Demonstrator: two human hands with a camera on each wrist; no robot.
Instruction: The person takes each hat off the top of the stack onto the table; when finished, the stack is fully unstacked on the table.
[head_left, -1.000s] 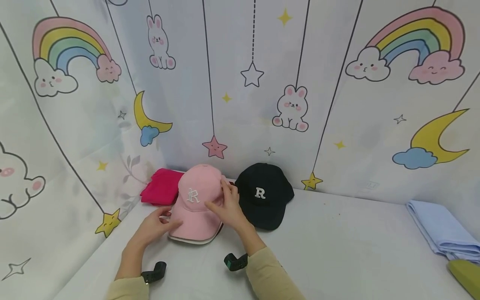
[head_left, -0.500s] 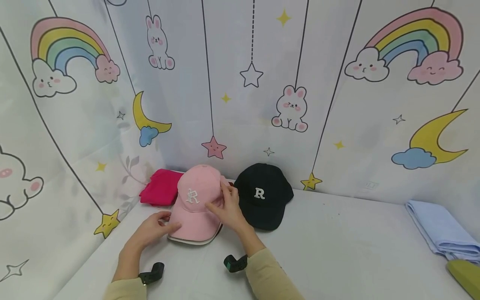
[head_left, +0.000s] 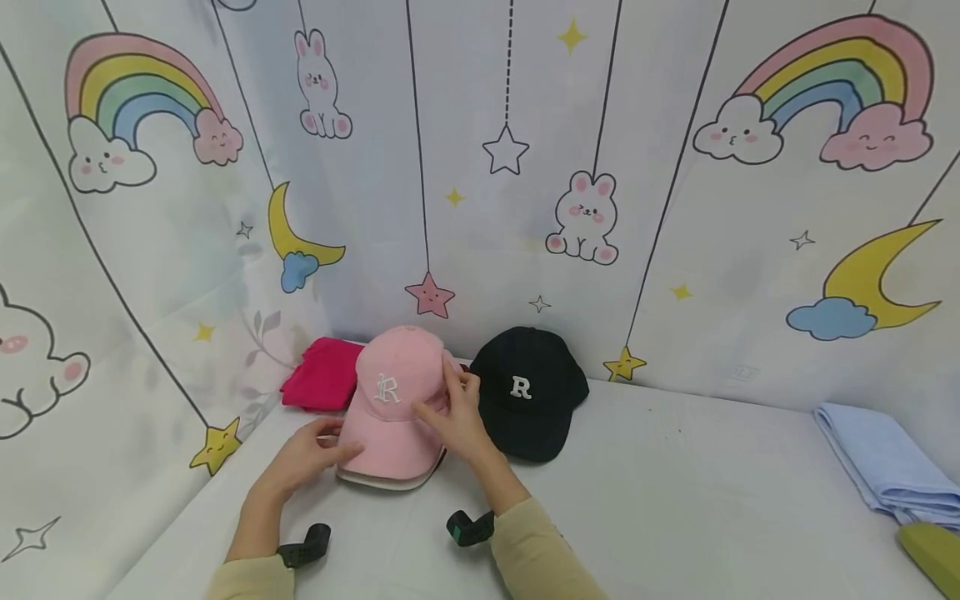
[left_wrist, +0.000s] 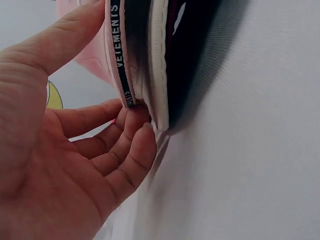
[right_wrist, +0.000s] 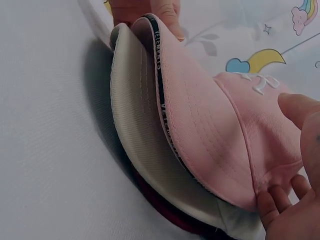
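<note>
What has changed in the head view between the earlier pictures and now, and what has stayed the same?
The pink cap has risen very slightly, so a little more of the pale brim beneath it shows. No new hold or release is visible: the left hand stays at its brim, the right hand at its side. The black cap, red cloth and light blue cloth stayed put.

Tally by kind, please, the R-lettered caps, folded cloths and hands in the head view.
R-lettered caps: 2 (pink cap, black cap)
Folded cloths: 2 (hot-pink cloth, pale-blue cloth)
Hands: 2 (left hand, right hand)
Total: 6
</note>
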